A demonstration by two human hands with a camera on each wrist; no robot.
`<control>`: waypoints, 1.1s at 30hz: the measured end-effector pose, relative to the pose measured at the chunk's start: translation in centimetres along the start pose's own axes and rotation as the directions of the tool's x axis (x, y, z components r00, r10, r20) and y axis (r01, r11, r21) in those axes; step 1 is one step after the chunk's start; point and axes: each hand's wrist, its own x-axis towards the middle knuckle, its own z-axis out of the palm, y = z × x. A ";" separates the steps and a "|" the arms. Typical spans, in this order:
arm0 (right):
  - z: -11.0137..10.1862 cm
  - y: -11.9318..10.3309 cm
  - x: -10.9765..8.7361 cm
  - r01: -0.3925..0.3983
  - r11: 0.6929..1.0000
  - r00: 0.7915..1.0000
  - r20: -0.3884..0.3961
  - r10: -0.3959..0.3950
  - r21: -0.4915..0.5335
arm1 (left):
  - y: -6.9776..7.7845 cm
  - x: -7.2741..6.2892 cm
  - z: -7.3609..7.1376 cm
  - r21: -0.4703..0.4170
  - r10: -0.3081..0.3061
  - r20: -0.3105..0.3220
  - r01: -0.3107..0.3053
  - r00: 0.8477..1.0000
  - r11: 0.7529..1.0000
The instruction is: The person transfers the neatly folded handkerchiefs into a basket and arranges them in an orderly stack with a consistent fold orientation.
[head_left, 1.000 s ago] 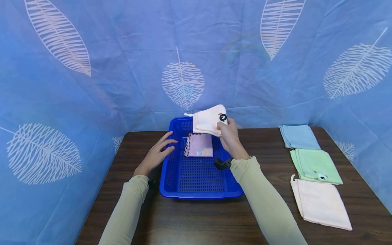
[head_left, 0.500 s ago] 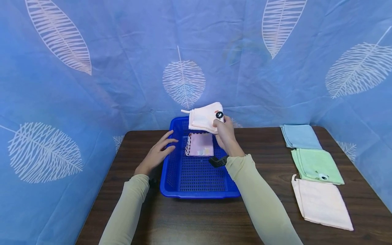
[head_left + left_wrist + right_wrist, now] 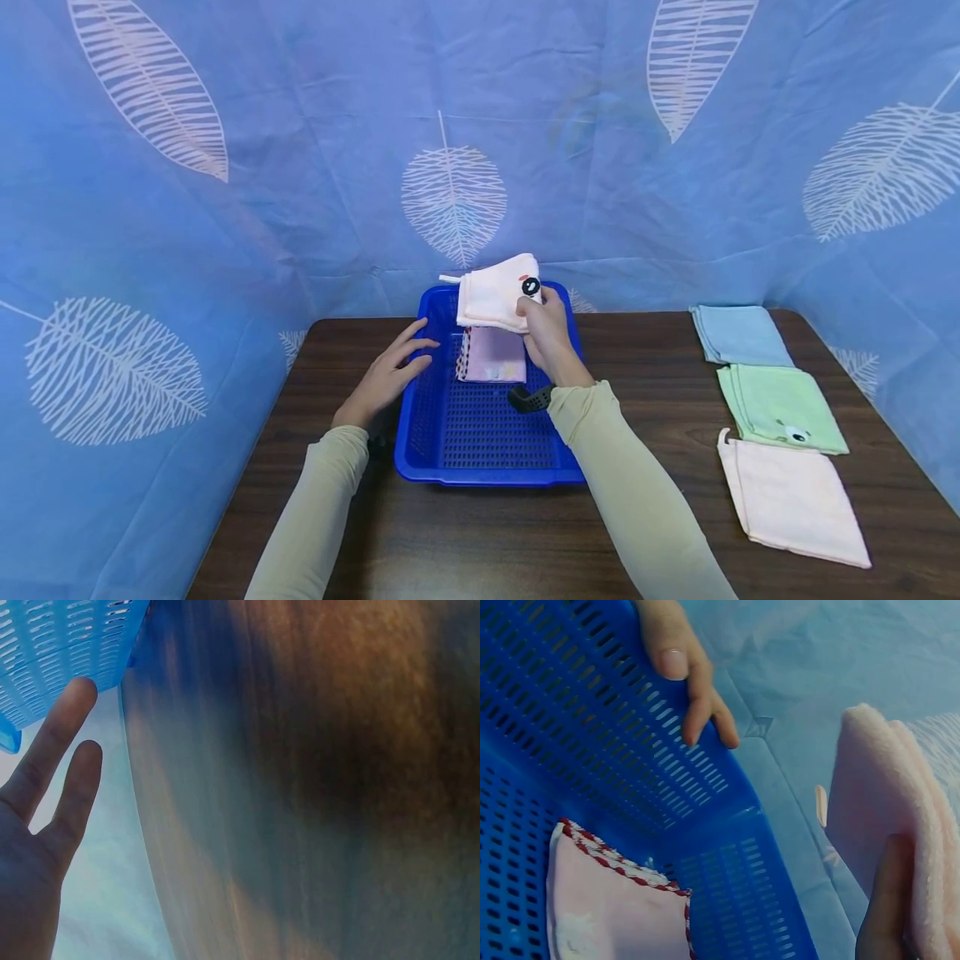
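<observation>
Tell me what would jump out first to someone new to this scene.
Probably the bright blue basket in the middle of the dark table, with a folded pink cloth inside. Next, the pale towel with a black-and-white patch, held up by the right hand at the basket's far end. Then the blue, green and whitish towels lined up along the table's right side.

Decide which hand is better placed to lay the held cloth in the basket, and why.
The right hand, I'd judge: it pinches the pale cloth near the far end of the blue basket. The left hand holds no cloth, sitting at the basket's left side.
</observation>
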 end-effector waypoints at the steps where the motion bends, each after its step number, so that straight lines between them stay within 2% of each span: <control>1: 0.1 0.1 0.0 0.003 1.000 1.000 0.002 -0.003 -0.009 | 0.0 0.0 0.0 0.000 -0.005 0.000 0.005 1.000 1.000; 6: 0.2 0.7 -0.2 0.032 0.998 0.999 -0.012 -0.033 -0.045 | -0.2 0.0 0.1 -0.007 -0.015 0.000 0.015 1.000 1.000; 17: -0.6 1.8 0.1 0.019 0.998 1.000 0.006 -0.019 -0.067 | -0.1 -0.1 0.2 -0.025 -0.011 -0.012 0.011 1.000 1.000; 26: -1.0 2.8 -0.2 0.077 0.965 0.996 -0.025 -0.086 -0.249 | -0.3 -0.4 0.3 -0.020 -0.014 -0.004 0.014 1.000 1.000; 30: -1.0 2.7 -0.2 0.097 0.958 0.994 -0.022 -0.107 -0.271 | -0.3 -0.2 0.2 -0.022 0.010 -0.007 -0.010 1.000 1.000; 33: -1.1 2.6 0.0 0.083 0.954 0.996 -0.009 -0.089 -0.289 | -0.1 -0.1 0.2 -0.029 0.012 -0.004 -0.012 1.000 1.000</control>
